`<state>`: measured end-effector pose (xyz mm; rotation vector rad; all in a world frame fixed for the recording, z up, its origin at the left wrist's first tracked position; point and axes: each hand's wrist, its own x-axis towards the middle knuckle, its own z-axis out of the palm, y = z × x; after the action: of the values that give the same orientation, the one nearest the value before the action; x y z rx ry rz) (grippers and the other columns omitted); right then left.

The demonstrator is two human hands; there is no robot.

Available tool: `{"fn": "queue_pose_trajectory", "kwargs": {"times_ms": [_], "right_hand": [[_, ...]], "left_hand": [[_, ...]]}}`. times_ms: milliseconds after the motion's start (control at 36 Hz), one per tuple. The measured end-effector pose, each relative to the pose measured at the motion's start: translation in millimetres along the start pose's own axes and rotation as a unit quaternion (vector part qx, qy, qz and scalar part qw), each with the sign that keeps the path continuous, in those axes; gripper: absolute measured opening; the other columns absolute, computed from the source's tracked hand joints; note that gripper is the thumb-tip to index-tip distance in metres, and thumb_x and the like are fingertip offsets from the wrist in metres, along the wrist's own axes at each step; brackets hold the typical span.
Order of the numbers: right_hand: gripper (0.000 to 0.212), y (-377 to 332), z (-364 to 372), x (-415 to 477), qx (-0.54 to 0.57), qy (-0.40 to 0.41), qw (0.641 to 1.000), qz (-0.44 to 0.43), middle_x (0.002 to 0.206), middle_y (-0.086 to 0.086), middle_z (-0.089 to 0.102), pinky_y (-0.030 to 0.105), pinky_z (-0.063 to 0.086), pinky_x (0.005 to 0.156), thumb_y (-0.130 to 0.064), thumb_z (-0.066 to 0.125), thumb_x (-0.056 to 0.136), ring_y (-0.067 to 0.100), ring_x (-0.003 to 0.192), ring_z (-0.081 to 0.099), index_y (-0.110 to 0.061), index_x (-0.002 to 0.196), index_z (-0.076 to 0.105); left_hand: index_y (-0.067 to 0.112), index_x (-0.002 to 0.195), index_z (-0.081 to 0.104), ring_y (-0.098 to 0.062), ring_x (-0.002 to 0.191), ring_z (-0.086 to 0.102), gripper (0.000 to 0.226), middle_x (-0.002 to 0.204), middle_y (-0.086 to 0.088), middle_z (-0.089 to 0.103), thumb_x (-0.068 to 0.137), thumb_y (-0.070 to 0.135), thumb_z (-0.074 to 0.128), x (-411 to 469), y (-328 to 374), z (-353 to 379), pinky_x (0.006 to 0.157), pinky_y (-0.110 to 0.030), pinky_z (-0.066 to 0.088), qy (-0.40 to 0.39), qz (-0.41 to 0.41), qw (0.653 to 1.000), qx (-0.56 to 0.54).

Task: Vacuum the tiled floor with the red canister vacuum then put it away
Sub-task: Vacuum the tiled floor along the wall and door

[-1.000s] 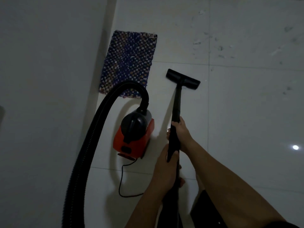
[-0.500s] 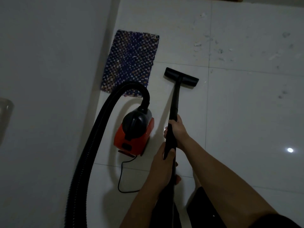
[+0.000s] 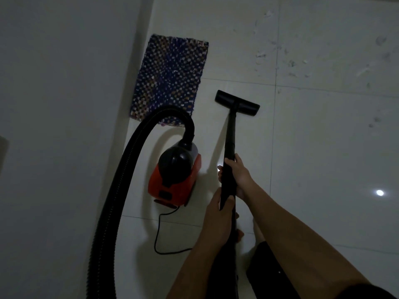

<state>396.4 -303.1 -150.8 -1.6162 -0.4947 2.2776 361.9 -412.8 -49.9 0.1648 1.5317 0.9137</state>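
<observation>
While gripping wand (image 3: 230,134) with right hand (image 3: 239,175) forward of left hand (image 3: 218,212), both wrapped round: lengthwise straight ahead to floor head (image 3: 237,103), debris (image 3: 291,63) well beyond, rightward

The room was dim, with a plain pale wall (image 3: 64,83) filling the left side and meeting the tiled floor (image 3: 323,147) along a straight edge. The floor's large white tiles were glossy, and a small bright spot of reflected light (image 3: 380,192) showed at the right. A checkered blue and purple mat (image 3: 172,78) lay against the wall's foot, and pale scraps (image 3: 261,55) were scattered over the far tiles.
</observation>
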Motion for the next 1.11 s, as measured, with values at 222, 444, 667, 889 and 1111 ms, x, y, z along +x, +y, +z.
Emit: {"fn": "queue_pose_trajectory", "kwargs": {"times_ms": [222,444,667,889,1111], "right_hand": [[0.015,-33.9,-4.0,23.4,0.035,-0.018,0.999,-0.004,0.067,0.009,0.046,0.022,0.044,0.041,-0.010,0.042,0.100,0.016,0.051,0.045,-0.018,0.112,0.043],[0.017,-103.1,-12.1,65.5,-0.049,-0.014,0.999,0.013,0.063,0.008,0.041,0.021,0.040,0.038,-0.009,0.039,0.100,0.017,0.047,0.040,-0.022,0.110,0.039],[0.034,-173.5,-27.7,106.1,-0.129,-0.024,0.991,0.037,0.059,0.008,0.041,0.024,0.040,0.039,-0.011,0.039,0.101,0.019,0.045,0.041,-0.026,0.130,0.036],[0.047,-215.3,-25.4,138.4,-0.186,-0.040,0.981,0.044,0.061,0.009,0.045,0.026,0.044,0.039,-0.011,0.039,0.101,0.019,0.044,0.046,-0.036,0.139,0.028],[0.050,-242.1,5.4,168.1,-0.205,-0.041,0.977,0.039,0.064,0.011,0.046,0.027,0.044,0.040,-0.012,0.037,0.101,0.020,0.045,0.046,-0.037,0.142,0.024]], "left_hand": [[0.056,0.096,0.046,-0.017,0.058,0.053,0.029,0.075,-0.005,0.056,0.099,0.027,0.042,38.3,16.5,23.5,0.056,-0.032,0.046,0.016,-0.001,1.000,-0.016],[0.038,0.132,0.040,-0.039,0.091,0.063,0.034,0.111,-0.019,0.061,0.099,0.031,0.042,90.9,58.4,64.3,0.080,-0.047,0.051,0.044,-0.037,0.998,-0.028],[0.040,0.121,0.045,-0.020,0.075,0.059,0.023,0.087,-0.008,0.062,0.098,0.038,0.041,138.3,98.7,114.0,0.066,-0.038,0.051,0.052,-0.057,0.996,-0.046],[0.037,0.127,0.044,-0.018,0.068,0.056,0.029,0.081,-0.008,0.055,0.099,0.032,0.043,171.1,130.6,128.8,0.042,-0.024,0.045,0.061,-0.064,0.992,-0.086],[0.032,0.129,0.045,-0.018,0.066,0.055,0.031,0.081,-0.007,0.055,0.099,0.032,0.043,200.9,168.5,109.7,0.042,-0.025,0.046,0.062,-0.067,0.994,-0.055]]}}
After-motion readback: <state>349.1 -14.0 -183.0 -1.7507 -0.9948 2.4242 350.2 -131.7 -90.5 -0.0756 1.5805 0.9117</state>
